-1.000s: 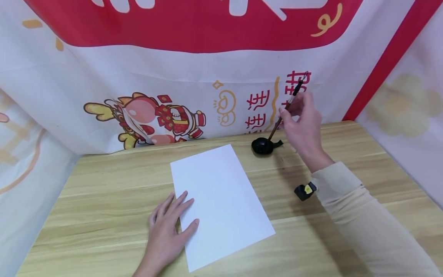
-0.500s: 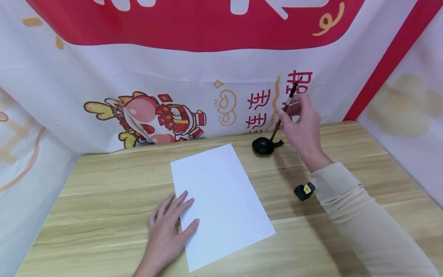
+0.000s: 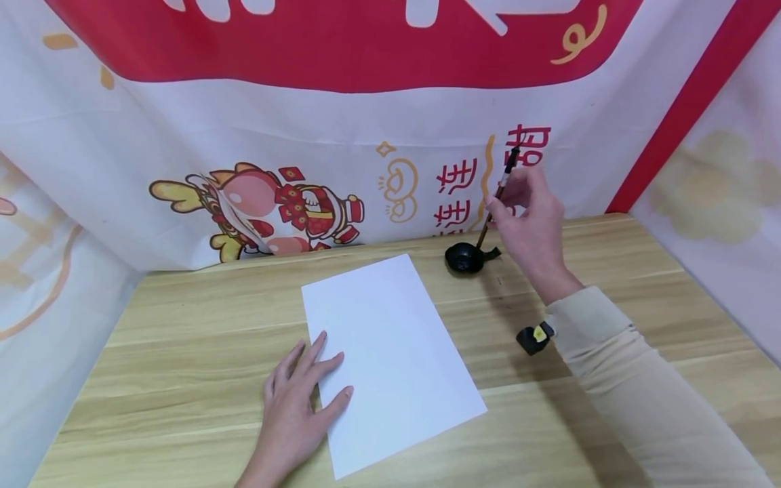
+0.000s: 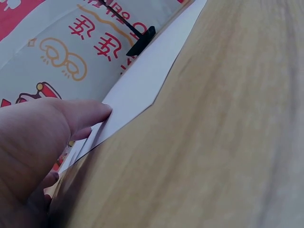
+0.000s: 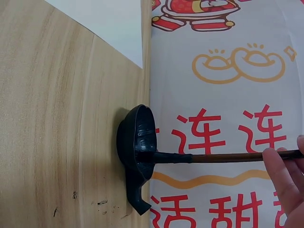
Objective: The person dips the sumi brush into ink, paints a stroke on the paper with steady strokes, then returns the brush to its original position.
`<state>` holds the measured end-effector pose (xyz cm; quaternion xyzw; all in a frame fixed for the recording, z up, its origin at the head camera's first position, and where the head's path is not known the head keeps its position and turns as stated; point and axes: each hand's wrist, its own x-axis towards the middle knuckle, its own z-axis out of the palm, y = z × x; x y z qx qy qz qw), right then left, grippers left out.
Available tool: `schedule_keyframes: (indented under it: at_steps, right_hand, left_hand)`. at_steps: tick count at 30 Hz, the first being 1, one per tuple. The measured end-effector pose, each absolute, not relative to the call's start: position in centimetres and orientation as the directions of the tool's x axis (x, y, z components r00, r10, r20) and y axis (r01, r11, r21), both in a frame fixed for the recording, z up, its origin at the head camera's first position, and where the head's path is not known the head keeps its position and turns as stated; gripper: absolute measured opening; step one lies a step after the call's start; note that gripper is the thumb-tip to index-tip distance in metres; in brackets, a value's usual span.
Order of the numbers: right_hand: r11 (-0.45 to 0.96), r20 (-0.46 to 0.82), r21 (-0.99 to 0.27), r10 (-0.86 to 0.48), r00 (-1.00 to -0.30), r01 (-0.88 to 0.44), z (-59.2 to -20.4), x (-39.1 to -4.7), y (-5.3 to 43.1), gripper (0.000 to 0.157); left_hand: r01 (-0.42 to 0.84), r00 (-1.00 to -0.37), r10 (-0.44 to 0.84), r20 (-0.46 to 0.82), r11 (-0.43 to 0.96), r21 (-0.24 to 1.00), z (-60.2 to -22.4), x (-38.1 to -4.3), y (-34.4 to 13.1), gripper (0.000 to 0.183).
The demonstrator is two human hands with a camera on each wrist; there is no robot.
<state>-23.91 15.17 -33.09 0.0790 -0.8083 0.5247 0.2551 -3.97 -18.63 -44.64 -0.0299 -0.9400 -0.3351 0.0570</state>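
Note:
My right hand (image 3: 529, 220) pinches the brown handle of an ink brush (image 5: 223, 157) between thumb and fingers. The brush leans, and its dark tip end is down inside a small black ink dish (image 5: 137, 137) with a curved stem-like spout. In the head view that dish stands near the back of the table, right of a blank white sheet of paper (image 3: 390, 366). On the sheet's left edge rests my left hand (image 3: 295, 400), fingers spread, thumb and fingertips touching the paper. The left wrist view shows the thumb (image 4: 90, 113) on the sheet.
Wood-grain table (image 3: 183, 352) lies under everything. A printed white and red cloth (image 3: 342, 115) hangs along its back edge, with more cloth at both sides. Small dark ink marks (image 5: 102, 203) spot the wood by the dish. A black wrist-camera piece (image 3: 533, 339) sticks out from the right sleeve.
The top of the brush has tilted a little to the left and become more upright, with my right hand shifting slightly left. My left hand and the paper have stayed nearly still.

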Motion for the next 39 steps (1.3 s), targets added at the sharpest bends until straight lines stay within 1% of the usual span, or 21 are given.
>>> schedule_keyframes:
  at_steps: [3, 7, 11, 20, 24, 29, 33, 39]
  right_hand:
    - [0.425, 0.498, -0.81, 0.137, -0.857, -0.403, -33.1, -23.9, 15.2, 0.031]
    - [0.453, 0.515, -0.791, 0.131, -0.847, -0.411, -32.9, -23.9, 15.3, 0.033]
    - [0.457, 0.518, -0.787, 0.124, -0.846, -0.415, -32.9, -23.9, 15.1, 0.032]
    - [0.457, 0.511, -0.79, 0.124, -0.851, -0.408, -33.1, -23.9, 15.1, 0.027]
    - [0.423, 0.51, -0.805, 0.136, -0.85, -0.415, -32.9, -23.8, 15.2, 0.027]
    - [0.381, 0.534, -0.811, 0.174, -0.828, -0.443, -32.1, -23.7, 15.4, 0.027]
    - [0.397, 0.547, -0.804, 0.201, -0.813, -0.443, -31.7, -23.4, 15.6, 0.026]
    - [0.425, 0.578, -0.771, 0.154, -0.801, -0.475, -32.2, -23.0, 15.6, 0.028]
  left_hand:
    - [0.097, -0.99, 0.014, 0.138, 0.779, 0.619, -44.7, -4.1, -18.5, 0.05]
    - [0.101, -0.989, 0.014, 0.145, 0.788, 0.608, -44.7, -4.2, -18.5, 0.057]
    - [0.101, -0.989, 0.011, 0.149, 0.789, 0.606, -44.8, -4.2, -18.5, 0.061]
    - [0.108, -0.987, 0.013, 0.159, 0.79, 0.603, -44.9, -4.3, -18.5, 0.061]
    - [0.096, -0.989, 0.008, 0.148, 0.795, 0.6, -44.9, -4.2, -18.5, 0.061]
    - [0.068, -0.989, -0.027, 0.144, 0.787, 0.614, -44.8, -4.1, -18.5, 0.069]
    - [0.062, -0.989, -0.039, 0.145, 0.773, 0.632, -44.7, -4.1, -18.6, 0.07]
    - [0.05, -0.99, -0.048, 0.133, 0.762, 0.646, -44.7, -4.2, -18.6, 0.075]
